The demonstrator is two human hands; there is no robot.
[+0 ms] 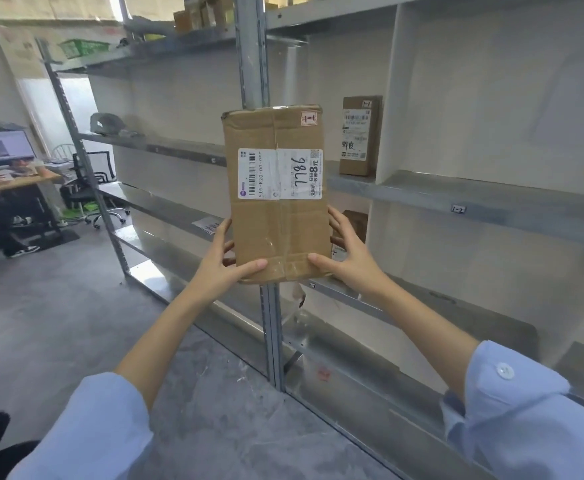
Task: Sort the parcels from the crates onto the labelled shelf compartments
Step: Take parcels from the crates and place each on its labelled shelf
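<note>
I hold a flat brown cardboard parcel [276, 195] upright in front of the grey metal shelf upright [252, 53], my left hand [226, 263] gripping its lower left corner and my right hand [347, 254] gripping its lower right edge, thumbs across the taped front. Its white shipping label [280, 174] faces me, turned sideways with "7786" handwritten on it. Behind it, a second brown cardboard parcel [360, 136] stands upright on the grey shelf board [457, 195] tagged "1-2" [458, 209].

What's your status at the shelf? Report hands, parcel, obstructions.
Left hand and right hand grip the parcel upright, at its lower edge. Steel upright dead ahead, behind it. One box already shelved.
</note>
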